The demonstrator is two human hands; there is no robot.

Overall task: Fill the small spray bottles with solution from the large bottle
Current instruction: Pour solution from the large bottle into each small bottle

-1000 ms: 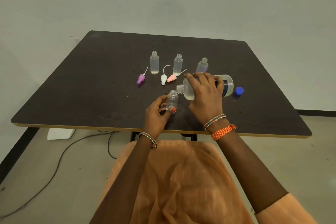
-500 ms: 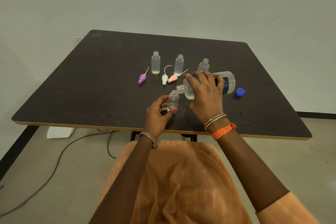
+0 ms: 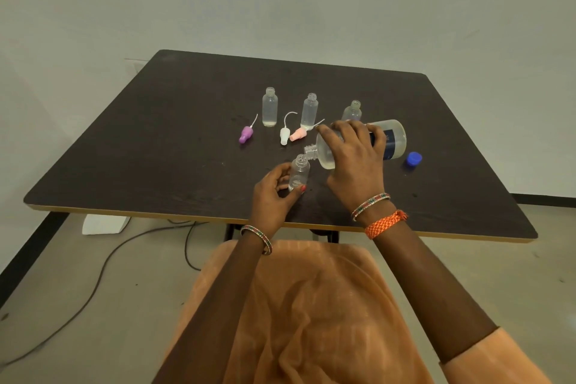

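Observation:
My right hand (image 3: 353, 159) grips the large clear bottle (image 3: 391, 140), which is tipped on its side with its open neck pointing left, just above the mouth of a small clear bottle (image 3: 300, 169). My left hand (image 3: 272, 196) holds that small bottle upright on the dark table (image 3: 156, 150). Three more small uncapped bottles stand behind: one at the left (image 3: 270, 106), one in the middle (image 3: 310, 111), and one (image 3: 352, 111) partly hidden by the large bottle. Liquid lies low in the large bottle.
Three spray tops with thin tubes lie on the table: purple (image 3: 246, 133), white (image 3: 285, 134) and pink (image 3: 299, 133). A blue cap (image 3: 414, 159) sits right of the large bottle. A cable (image 3: 103, 262) and a white block (image 3: 106, 224) lie on the floor at left.
The large bottle's neck has dipped slightly closer to the small bottle's mouth. Both hands stay in nearly the same place.

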